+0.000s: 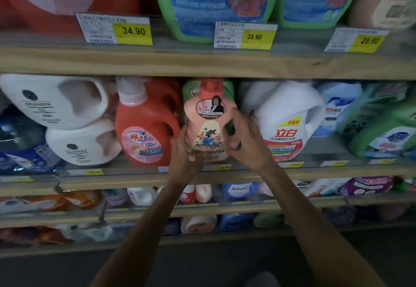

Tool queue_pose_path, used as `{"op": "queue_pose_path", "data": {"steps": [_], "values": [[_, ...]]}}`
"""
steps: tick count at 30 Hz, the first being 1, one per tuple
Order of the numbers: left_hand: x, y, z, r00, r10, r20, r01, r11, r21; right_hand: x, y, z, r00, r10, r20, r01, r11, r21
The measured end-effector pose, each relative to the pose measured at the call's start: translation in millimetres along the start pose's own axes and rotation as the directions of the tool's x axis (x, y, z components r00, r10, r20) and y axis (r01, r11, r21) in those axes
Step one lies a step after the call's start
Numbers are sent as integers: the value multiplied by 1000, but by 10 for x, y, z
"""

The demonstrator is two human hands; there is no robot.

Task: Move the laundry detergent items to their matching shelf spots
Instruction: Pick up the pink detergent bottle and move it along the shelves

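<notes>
Peach detergent bottle (208, 124) clasped by left hand (183, 154) and right hand (245, 138), just right of orange jug (146, 124) (placement unfinished; other items remaining unclear).

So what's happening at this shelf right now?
A person stands at store shelves stocked with laundry detergent. Both hands grip a peach-pink bottle with a red cap: the left hand on its lower left side, the right hand on its right side. The bottle is upright on the middle shelf, between an orange-red jug and a white jug.
</notes>
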State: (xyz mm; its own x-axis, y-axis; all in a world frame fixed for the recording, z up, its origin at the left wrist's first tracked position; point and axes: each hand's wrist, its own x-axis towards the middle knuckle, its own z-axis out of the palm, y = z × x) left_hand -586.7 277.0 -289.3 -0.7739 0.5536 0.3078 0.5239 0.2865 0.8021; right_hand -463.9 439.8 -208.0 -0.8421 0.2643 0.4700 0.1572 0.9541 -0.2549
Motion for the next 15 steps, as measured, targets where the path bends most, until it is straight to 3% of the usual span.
{"op": "queue_pose_path", "data": {"steps": [4,8,15], "values": [[107,-166,-4,1000,-20,23,22,996,-82,16,139,177,983,184,7,-182,963,200],[169,-256,30,995,-14,94,32,981,-194,24,225,350,978,207,20,-205,947,245],[251,-427,135,994,81,77,-76,995,-67,56,359,641,978,207,-36,-184,927,326]]}}
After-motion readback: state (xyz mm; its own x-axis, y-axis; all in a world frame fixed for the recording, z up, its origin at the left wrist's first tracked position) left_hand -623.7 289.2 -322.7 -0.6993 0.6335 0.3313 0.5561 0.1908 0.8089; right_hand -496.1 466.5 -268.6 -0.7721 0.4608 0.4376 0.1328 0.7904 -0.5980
